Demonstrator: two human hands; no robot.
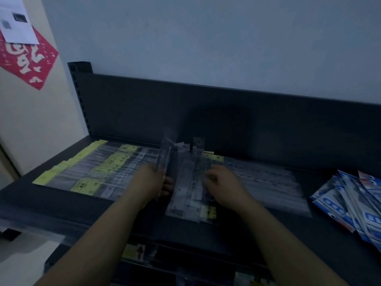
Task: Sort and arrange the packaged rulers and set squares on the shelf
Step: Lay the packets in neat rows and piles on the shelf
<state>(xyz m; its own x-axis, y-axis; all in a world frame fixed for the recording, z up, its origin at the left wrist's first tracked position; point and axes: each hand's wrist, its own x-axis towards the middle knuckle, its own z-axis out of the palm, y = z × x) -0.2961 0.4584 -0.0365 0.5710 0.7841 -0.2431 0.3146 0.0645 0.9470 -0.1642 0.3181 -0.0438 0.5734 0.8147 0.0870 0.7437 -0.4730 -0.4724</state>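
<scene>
Two hands busy. Your left hand (pixel 154 182) grips clear ruler packet (pixel 166 155), tilted up above shelf (pixel 268 234). Your right hand (pixel 224 182) lies curled on middle pile (pixel 185 200); pinching or not, cannot tell. Align packet ends with pile before lowering; sleeves look slippery, steady pile.

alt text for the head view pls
A person's left grip holds a clear ruler packet raised over a dark shelf, while the right grip touches a loose pile of packets. Yellow-labelled packets lie left, blue packets right.
</scene>
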